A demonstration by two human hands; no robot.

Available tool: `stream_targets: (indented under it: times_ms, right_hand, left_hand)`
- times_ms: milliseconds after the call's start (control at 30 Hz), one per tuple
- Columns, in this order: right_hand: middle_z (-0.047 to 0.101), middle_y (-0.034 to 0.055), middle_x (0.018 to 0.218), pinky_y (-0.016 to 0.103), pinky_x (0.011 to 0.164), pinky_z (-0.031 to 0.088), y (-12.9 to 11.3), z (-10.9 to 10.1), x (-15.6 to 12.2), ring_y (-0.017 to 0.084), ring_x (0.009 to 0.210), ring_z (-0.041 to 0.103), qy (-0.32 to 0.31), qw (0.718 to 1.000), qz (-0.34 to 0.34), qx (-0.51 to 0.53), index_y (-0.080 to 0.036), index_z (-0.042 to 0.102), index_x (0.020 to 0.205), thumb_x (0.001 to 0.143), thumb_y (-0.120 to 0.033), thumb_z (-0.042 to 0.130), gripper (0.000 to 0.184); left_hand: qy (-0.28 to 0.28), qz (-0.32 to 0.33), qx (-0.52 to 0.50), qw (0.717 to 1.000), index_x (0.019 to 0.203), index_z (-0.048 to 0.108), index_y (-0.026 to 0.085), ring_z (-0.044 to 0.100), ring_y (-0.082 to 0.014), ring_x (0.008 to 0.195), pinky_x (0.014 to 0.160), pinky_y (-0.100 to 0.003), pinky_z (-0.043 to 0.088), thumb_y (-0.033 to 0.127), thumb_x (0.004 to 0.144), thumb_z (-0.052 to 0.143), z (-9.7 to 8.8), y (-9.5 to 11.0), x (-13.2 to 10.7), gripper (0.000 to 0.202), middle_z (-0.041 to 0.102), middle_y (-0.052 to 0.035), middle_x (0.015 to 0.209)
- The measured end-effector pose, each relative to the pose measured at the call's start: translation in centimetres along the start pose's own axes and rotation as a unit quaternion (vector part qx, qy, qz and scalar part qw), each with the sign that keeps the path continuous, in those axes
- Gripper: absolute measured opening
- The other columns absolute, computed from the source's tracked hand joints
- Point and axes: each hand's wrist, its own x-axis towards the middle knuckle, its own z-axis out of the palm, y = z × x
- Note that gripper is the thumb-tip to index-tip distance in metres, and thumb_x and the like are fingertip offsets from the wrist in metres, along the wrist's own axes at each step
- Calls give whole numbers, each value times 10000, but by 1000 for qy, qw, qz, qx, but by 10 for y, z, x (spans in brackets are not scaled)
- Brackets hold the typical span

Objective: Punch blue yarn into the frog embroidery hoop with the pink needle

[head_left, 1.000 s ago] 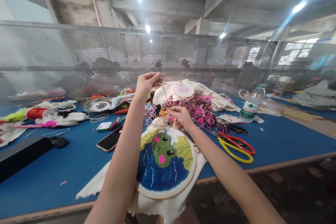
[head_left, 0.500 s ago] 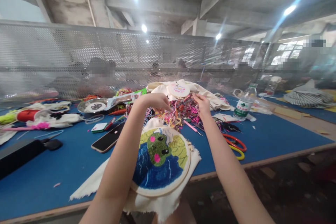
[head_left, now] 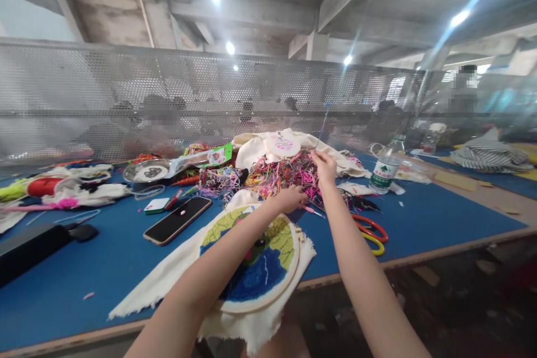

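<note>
My left hand (head_left: 290,199) reaches across the embroidery hoop (head_left: 274,279), fingers closed around the handle end of a pink punch needle (head_left: 311,210) at the edge of the yarn heap. Its metal tip points right. My right hand (head_left: 324,168) pinches a thin, stiff-looking strand (head_left: 323,126) that rises above the fingers, bluish at its top; whether it is wire or thread I cannot tell. Blue and yellow-green stitching fills the hoop, and my left forearm hides part of the green figure. Tangled, many-coloured yarn scraps (head_left: 274,173) lie behind both hands.
Red and yellow scissors (head_left: 375,229) lie right of my right forearm, with a water bottle (head_left: 384,170) beyond. A phone (head_left: 178,221), a metal bowl (head_left: 135,172) and a red thread spool (head_left: 44,186) are on the left. A perforated metal screen (head_left: 201,100) stands behind.
My left hand has come from above the yarn down and right onto the punch needle. The thin strand now stands up from my right hand, which has hardly moved.
</note>
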Motion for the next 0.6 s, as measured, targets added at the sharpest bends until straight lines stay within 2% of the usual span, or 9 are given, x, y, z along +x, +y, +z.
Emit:
stream_targets:
  times_ms: [67, 133, 233, 300, 367, 433, 467, 533, 600]
  right_hand:
    - [711, 68, 789, 314, 697, 469, -1, -1, 0, 200, 775, 628, -18, 1000, 6, -14, -129, 706, 831, 602, -473, 659, 415]
    - [707, 62, 744, 310, 655, 469, -2, -3, 0, 191, 720, 626, -48, 998, 13, -32, -136, 711, 791, 582, -487, 671, 410]
    - [700, 53, 684, 309, 616, 469, -3, -4, -2, 183, 658, 621, -98, 993, 9, -64, -146, 714, 752, 572, -518, 675, 415]
    - [705, 55, 693, 314, 628, 473, -5, -3, -4, 185, 661, 625, -125, 988, -7, -87, -149, 715, 768, 606, -526, 651, 415]
    - [713, 61, 728, 324, 669, 476, -8, -1, -8, 193, 696, 635, -150, 981, -35, -115, -149, 714, 791, 659, -501, 620, 387]
    - [719, 69, 777, 336, 730, 470, -11, 3, -14, 205, 750, 640, -174, 971, -72, -148, -153, 715, 797, 697, -440, 608, 322]
    - [720, 74, 803, 342, 760, 462, -12, 6, -18, 212, 777, 638, -186, 964, -92, -167, -156, 716, 796, 711, -405, 606, 286]
    - [719, 80, 847, 352, 800, 443, -16, 11, -27, 224, 818, 632, -213, 946, -130, -206, -168, 719, 795, 729, -339, 604, 217]
    - [718, 76, 870, 350, 812, 433, -19, 18, -37, 229, 841, 626, -250, 923, -162, -245, -186, 723, 786, 738, -282, 603, 161]
  left_hand:
    - [-7, 7, -3, 1000, 677, 586, 168, 405, -312, 1135, 946, -451, 316, 103, 713, 626, 1, 1, 0, 84, 552, -118, 1051]
    - [-7, 10, -28, 1000, 641, 571, 167, 422, -291, 1109, 948, -426, 311, 95, 703, 633, -5, 2, 1, 113, 568, -100, 995]
    - [0, 7, -114, 993, 576, 579, 167, 536, -220, 886, 847, -341, 385, 60, 656, 654, -30, 2, -8, 154, 600, -45, 765]
    - [7, 2, -200, 980, 555, 606, 171, 547, -157, 656, 714, -287, 426, 61, 618, 690, -51, -3, -25, 152, 586, 0, 610]
    - [36, -4, -300, 953, 584, 641, 167, 541, -134, 554, 613, -260, 438, 130, 604, 741, -70, -11, -50, 108, 598, 3, 570]
    - [117, -19, -406, 906, 657, 657, 153, 586, -141, 593, 617, -253, 463, 194, 657, 730, -84, -24, -77, 84, 631, -24, 620]
    - [177, -29, -456, 872, 680, 647, 151, 600, -133, 624, 644, -244, 473, 219, 711, 694, -88, -31, -89, 89, 636, -29, 645]
    - [308, -57, -538, 783, 718, 613, 162, 602, -96, 637, 654, -203, 479, 235, 805, 605, -91, -48, -108, 113, 635, -19, 695]
    - [415, -93, -592, 685, 706, 579, 155, 580, -62, 593, 626, -164, 475, 229, 871, 520, -90, -66, -119, 191, 604, -5, 671]
